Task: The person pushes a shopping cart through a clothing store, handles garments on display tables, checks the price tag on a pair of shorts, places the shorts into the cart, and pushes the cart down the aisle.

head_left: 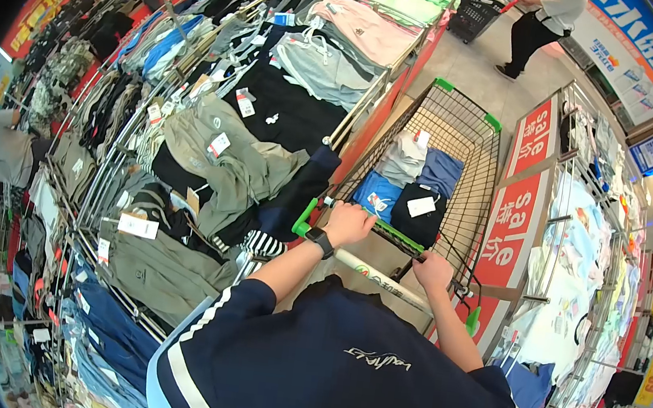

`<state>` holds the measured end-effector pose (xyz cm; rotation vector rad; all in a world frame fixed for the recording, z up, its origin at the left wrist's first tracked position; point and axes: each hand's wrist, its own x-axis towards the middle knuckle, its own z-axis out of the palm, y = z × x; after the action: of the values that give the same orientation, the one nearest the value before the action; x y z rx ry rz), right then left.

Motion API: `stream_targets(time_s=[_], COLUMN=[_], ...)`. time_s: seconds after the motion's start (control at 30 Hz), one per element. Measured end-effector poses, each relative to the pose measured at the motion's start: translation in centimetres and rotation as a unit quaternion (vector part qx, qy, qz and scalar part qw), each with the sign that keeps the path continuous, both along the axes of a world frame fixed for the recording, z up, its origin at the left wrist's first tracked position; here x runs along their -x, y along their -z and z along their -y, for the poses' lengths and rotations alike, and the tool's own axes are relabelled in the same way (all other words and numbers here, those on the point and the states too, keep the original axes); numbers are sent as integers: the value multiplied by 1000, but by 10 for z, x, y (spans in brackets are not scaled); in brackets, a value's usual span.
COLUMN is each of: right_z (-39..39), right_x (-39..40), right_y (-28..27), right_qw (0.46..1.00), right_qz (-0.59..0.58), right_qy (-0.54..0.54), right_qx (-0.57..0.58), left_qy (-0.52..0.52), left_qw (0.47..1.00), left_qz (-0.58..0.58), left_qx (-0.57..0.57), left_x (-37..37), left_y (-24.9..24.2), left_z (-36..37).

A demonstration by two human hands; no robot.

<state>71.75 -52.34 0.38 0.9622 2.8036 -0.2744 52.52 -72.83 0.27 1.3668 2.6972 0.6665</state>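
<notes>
A wire shopping cart with green corner pieces stands in front of me. My left hand, with a dark watch on its wrist, is closed over the green near rim of the cart. Further right, my right hand is closed on the same near edge, its fingers partly hidden. Folded clothes lie in the cart: a light grey garment, a slate-blue one, a bright blue one and a black one with a white tag. The pale handle bar runs between my forearms and below my hands.
At left a railed display bin holds heaped trousers, including an olive pair. To the right, red sale signs front another rack with pale shirts. Ahead in the aisle, a person pulls a black basket.
</notes>
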Motion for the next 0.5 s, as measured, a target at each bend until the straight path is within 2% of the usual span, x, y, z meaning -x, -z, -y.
stream_targets(time_s=[0.2, 0.37, 0.43, 0.5], right_z=[14, 22, 34, 43], right_x=[-27, -57, -67, -80], right_y=[-7, 1, -6, -7], right_qw=[1000, 998, 998, 998], right_qz=[-17, -3, 18, 13], right_qy=[-14, -61, -52, -54], right_qx=[7, -7, -2, 0], left_qy=[-9, -33, -49, -51], left_qw=[999, 999, 997, 998], left_qz=[26, -14, 3, 11], left_qx=[28, 26, 58, 35], left_x=[-29, -64, -82, -97], left_y=[-3, 16, 5, 10], left_z=[14, 29, 38, 45])
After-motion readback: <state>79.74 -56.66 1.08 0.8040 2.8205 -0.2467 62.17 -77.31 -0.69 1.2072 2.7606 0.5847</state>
